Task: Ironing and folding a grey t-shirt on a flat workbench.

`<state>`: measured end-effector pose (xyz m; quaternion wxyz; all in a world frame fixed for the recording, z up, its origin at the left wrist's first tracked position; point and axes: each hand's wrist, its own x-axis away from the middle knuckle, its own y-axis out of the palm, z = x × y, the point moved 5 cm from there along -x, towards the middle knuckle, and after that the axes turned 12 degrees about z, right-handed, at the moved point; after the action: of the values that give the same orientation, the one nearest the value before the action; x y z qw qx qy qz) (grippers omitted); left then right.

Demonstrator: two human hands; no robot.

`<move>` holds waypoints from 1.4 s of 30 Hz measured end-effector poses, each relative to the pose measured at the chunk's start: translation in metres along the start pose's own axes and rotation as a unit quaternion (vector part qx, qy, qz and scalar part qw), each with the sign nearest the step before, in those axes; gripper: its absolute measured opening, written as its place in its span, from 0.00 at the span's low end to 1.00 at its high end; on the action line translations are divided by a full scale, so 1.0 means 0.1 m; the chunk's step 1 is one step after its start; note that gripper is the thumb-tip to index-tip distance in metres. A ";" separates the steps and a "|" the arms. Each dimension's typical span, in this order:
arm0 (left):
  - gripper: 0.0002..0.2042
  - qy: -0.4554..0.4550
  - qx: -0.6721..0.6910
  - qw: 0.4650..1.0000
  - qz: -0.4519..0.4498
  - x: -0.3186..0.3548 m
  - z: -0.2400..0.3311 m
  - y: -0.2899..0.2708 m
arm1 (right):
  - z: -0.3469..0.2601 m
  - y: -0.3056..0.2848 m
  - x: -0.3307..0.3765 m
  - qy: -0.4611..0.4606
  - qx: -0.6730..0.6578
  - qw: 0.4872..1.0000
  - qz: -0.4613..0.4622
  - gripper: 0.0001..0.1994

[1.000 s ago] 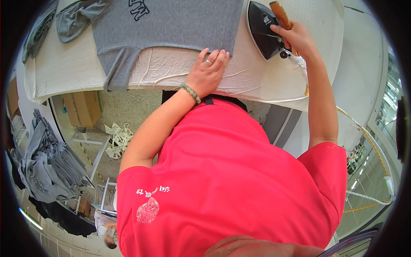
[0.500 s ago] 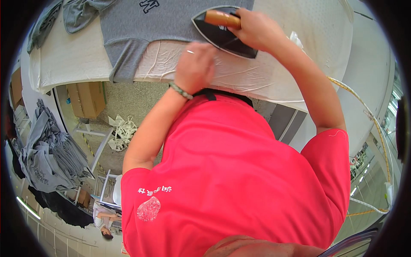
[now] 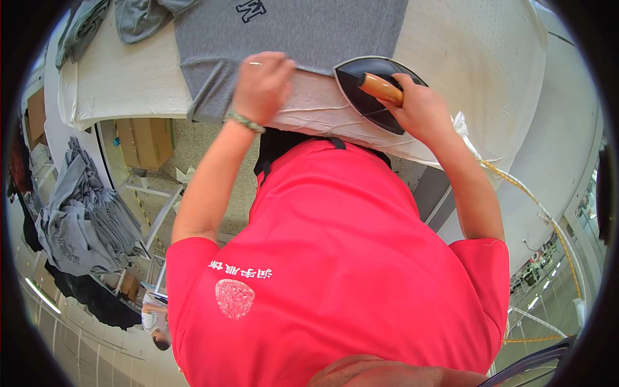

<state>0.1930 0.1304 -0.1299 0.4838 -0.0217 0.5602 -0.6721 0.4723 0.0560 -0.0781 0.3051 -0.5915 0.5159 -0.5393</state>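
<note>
My right hand [image 3: 419, 108] is wrapped round the wooden handle of a black clothes iron [image 3: 361, 87]. The iron rests on the pale cloth cover of the ironing table [image 3: 471, 71], at the lower right corner of a grey garment [image 3: 309, 32] with a dark letter patch. Over the garment's near edge, my left hand [image 3: 261, 87] has its fingers curled closed, slightly blurred. What those fingers hold, if anything, is hidden. The garment's lower left part [image 3: 216, 87] hangs a little over the table's front edge.
More grey clothing [image 3: 138, 22] lies at the table's far left. Folded grey garments [image 3: 84, 213] hang on a rack at the left. A cardboard box [image 3: 145, 142] stands below the table. A yellow and white hose [image 3: 529, 193] runs down at right. Another person [image 3: 155, 319] is at lower left.
The iron has moved right and nearer to me in my right hand, off most of the garment. My left hand has shifted left and farther away, onto the garment's near edge.
</note>
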 end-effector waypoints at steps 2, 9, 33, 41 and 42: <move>0.13 -0.007 -0.047 0.999 -0.007 0.07 -0.37 -0.21 | -0.22 0.03 -0.11 -0.015 0.006 1.000 -0.023 0.24; 0.13 -0.039 0.049 0.997 -0.052 0.02 -0.70 -0.62 | -1.43 0.20 -0.53 -0.064 -0.089 0.992 -0.057 0.14; 0.17 0.179 0.186 0.963 -0.074 -3.05 -0.97 1.70 | 0.09 -0.59 -1.42 0.132 -0.019 0.985 0.108 0.26; 0.08 0.181 -0.027 0.974 -0.134 -3.33 -2.06 1.16 | 0.99 -1.16 -2.58 0.126 0.000 0.981 0.144 0.18; 0.08 0.203 -0.010 0.975 -0.088 -3.25 -1.93 1.15 | 1.00 -1.18 -2.62 0.130 0.001 0.981 0.144 0.18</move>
<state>0.3276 0.5020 -0.1241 0.2984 0.0616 0.6494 -0.6968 0.6303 0.3157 -0.0774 0.3102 -0.4357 0.6304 -0.5626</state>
